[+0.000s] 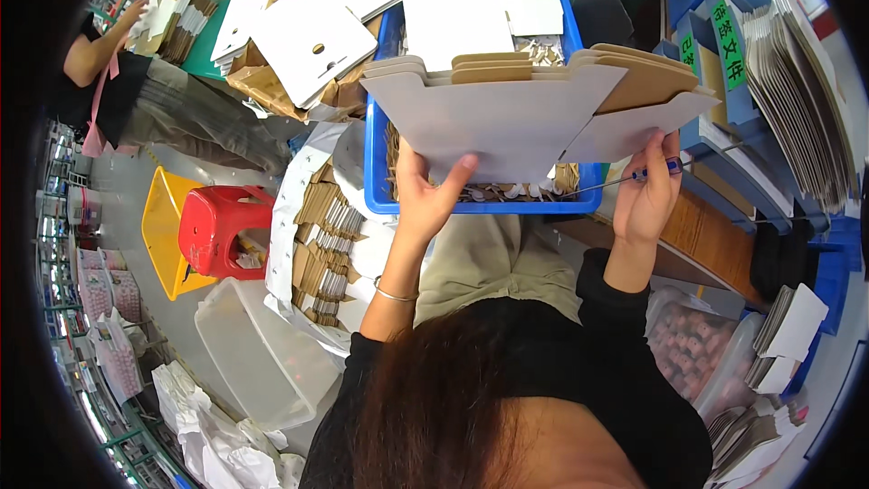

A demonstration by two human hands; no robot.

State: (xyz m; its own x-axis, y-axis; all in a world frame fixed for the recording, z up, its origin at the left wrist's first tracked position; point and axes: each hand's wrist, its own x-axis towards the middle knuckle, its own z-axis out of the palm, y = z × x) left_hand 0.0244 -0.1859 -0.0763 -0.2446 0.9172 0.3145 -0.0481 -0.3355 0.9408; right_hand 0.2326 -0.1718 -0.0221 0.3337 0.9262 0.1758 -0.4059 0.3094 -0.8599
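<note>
My left hand (424,197) grips the lower left edge of a stack of die-cut cardboard blanks (507,118), white in front and brown inside, with the thumb lying on the front sheet. The stack stands tilted above a blue plastic tray (489,208). My right hand (644,197) is closed around a screwdriver (666,168) with a blue handle, its thin shaft pointing left toward the tray. Fingertips of that hand also touch the lower right corner of the stack. Small cardboard scraps (516,191) lie in the tray under the blanks.
More white blanks (312,41) are piled at the far left. Bundled cardboard pieces (321,249) lie at my left, beside a red stool (222,231) and a translucent bin (262,353). Blue file holders (715,149) stand right. Another person (136,95) works at far left.
</note>
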